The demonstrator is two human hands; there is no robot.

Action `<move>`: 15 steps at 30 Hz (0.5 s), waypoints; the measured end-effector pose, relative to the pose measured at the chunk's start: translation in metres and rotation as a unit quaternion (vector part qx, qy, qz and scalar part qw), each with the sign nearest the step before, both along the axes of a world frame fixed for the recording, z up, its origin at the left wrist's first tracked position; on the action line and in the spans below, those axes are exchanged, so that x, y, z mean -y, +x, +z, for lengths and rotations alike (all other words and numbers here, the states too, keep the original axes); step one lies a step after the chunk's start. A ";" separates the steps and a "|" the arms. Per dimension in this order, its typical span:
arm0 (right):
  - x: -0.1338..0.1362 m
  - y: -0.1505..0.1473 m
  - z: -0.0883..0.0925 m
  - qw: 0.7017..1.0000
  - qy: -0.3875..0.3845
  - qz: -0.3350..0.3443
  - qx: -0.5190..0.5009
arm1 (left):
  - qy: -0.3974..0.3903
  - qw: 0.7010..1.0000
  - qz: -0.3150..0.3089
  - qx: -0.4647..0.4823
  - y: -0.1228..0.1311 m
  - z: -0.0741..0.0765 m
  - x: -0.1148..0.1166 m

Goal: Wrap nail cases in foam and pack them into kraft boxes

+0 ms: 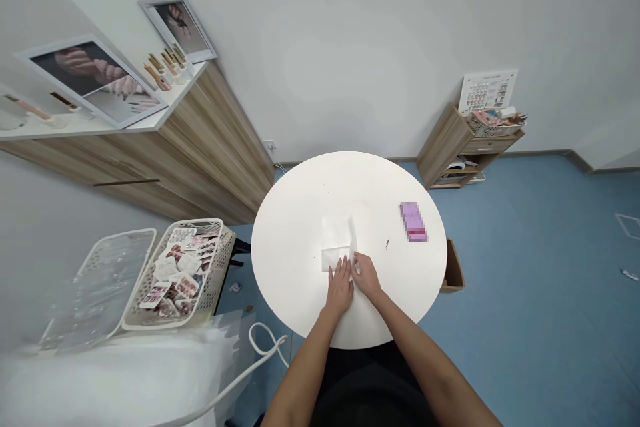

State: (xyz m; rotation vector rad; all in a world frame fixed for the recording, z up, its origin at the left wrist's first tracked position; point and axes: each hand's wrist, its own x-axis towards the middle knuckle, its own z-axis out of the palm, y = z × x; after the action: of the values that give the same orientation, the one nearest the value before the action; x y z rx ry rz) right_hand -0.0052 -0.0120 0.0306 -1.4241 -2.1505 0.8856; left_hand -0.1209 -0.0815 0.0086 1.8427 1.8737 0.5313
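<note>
The left grip point(340, 287) rests open and flat on a folded white paper sheet point(334, 259), whose long axis runs sideways across the round tabletop point(300, 213). The right grip point(367, 277) sits nearer its raised flap point(353, 237), touching it; whether it has hold, I cannot tell.

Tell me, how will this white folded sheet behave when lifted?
The white folded sheet looks thin and light, so it probably flops. Its upright flap beside the right hand suggests it bends easily. On the smooth table it may slide when pushed.
</note>
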 end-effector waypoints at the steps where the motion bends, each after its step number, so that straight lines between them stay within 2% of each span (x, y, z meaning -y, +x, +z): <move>1: 0.004 -0.001 0.000 1.000 -0.002 0.018 -0.009 | 0.003 1.000 0.000 0.024 -0.004 -0.002 0.001; 3: 0.010 0.001 -0.001 0.999 0.003 0.054 -0.005 | 0.024 0.997 0.034 0.071 -0.014 -0.007 0.006; 5: 0.015 0.004 -0.002 0.995 0.017 0.098 0.032 | 0.056 0.983 0.142 0.106 -0.022 -0.012 0.013; 6: 0.017 0.006 -0.002 0.991 0.024 0.120 0.059 | 0.066 0.967 0.216 0.122 -0.025 -0.014 0.017; 8: 0.020 0.007 0.000 0.979 0.029 0.163 0.116 | 0.044 0.916 0.361 0.169 -0.029 -0.016 0.023; 10: 0.024 0.006 0.002 0.967 0.031 0.198 0.156 | -0.017 0.859 0.455 0.235 -0.030 -0.015 0.022; 12: 0.027 0.004 0.003 0.958 0.039 0.224 0.176 | -0.067 0.823 0.486 0.286 -0.030 -0.014 0.015; 15: 0.029 0.001 0.004 0.951 0.052 0.239 0.190 | -0.084 0.818 0.480 0.306 -0.032 -0.013 -0.002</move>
State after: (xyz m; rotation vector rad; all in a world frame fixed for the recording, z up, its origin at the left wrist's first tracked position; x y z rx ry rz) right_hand -0.0042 -0.0410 0.0343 -1.1024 -2.8645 0.6739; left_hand -0.1526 -0.0791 -0.0048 0.3683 2.1251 1.0715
